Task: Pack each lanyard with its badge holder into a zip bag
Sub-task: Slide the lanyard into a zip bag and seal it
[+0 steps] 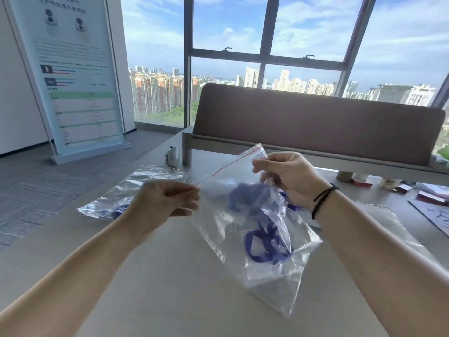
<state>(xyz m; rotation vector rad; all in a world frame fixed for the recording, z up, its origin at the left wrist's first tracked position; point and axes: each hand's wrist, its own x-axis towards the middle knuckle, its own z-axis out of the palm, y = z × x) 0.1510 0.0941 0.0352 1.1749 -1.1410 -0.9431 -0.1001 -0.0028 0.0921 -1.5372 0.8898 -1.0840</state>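
Observation:
I hold a clear zip bag (272,276) with a red seal line up over the table. Inside it a blue lanyard (263,244) lies bunched with a clear badge holder. My left hand (165,203) pinches the left end of the bag's top edge. My right hand (291,178) grips the right end of that edge, a black band on its wrist. The bag hangs tilted, its bottom corner pointing toward me. A second zip bag (131,190) with a blue lanyard inside lies flat on the table behind my left hand.
The grey table (170,276) runs to a brown padded divider (315,122) at the back. A small white device (173,155) sits near the divider's left post. Red-and-white small boxes (432,197) and papers lie at the far right. More clear plastic (393,229) lies under my right forearm.

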